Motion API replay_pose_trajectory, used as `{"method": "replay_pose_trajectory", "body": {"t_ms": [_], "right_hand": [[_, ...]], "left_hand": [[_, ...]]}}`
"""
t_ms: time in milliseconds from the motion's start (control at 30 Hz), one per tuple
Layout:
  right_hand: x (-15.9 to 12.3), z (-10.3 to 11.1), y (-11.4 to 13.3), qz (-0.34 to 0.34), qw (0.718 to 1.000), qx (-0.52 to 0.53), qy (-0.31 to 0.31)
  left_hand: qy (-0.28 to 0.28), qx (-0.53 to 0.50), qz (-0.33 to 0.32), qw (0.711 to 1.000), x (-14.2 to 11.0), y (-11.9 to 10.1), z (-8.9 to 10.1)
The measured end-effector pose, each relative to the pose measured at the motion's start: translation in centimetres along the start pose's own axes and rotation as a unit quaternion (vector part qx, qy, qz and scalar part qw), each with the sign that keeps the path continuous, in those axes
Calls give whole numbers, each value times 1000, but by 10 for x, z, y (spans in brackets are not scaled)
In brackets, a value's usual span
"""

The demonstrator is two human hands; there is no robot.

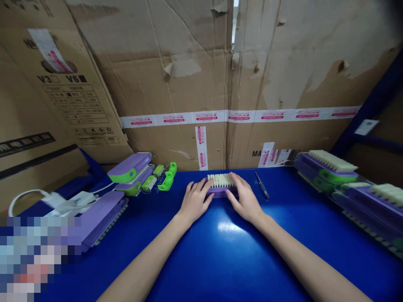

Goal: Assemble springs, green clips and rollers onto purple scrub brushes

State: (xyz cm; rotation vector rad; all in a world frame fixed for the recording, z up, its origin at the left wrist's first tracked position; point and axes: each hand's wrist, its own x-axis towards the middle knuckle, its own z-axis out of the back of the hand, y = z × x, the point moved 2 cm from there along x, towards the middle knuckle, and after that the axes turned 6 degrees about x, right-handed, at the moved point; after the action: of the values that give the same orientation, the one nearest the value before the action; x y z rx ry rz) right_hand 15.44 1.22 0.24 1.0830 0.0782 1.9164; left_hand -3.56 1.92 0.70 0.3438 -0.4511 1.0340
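Observation:
A purple brush [223, 193] with cream bristles facing up lies on the blue table in front of me. My left hand [195, 199] grips its left end, with fingertips at the bristles and the thumb along the near side. At the right end, my right hand [244, 196] holds the same brush, fingers over the top edge and thumb on the near side. Just right of that hand lies a slim dark pen-like tool [262, 185]. To the left are bright green plastic parts [166, 179] and small green-and-white blocks [149, 183], with small dark bits among them.
More purple brushes are stacked at the left [130, 167] and the right [327, 165]. A white adapter with cable [58, 201] sits at the left. Cardboard walls [176, 92] close off the back of the blue table [201, 260]. The lower left corner is pixelated.

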Motion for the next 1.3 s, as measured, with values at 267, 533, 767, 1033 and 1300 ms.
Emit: {"method": "replay_pose_trajectory", "body": {"t_ms": [267, 533, 767, 1033, 1300], "right_hand": [[1, 2, 3, 13, 1000, -11, 19], [2, 3, 2, 15, 999, -2, 29], [2, 2, 2, 17, 999, -6, 35], [2, 3, 1, 19, 999, -8, 37], [2, 3, 0, 17, 999, -1, 40]], "left_hand": [[-15, -8, -6, 1000, 0, 1, -2], [-28, -10, -6, 1000, 1, 0, -1], [-39, -8, -2, 999, 0, 0, 0], [-41, 9, -3, 999, 0, -2, 0], [-56, 21, 0, 998, 0, -3, 4]]}}
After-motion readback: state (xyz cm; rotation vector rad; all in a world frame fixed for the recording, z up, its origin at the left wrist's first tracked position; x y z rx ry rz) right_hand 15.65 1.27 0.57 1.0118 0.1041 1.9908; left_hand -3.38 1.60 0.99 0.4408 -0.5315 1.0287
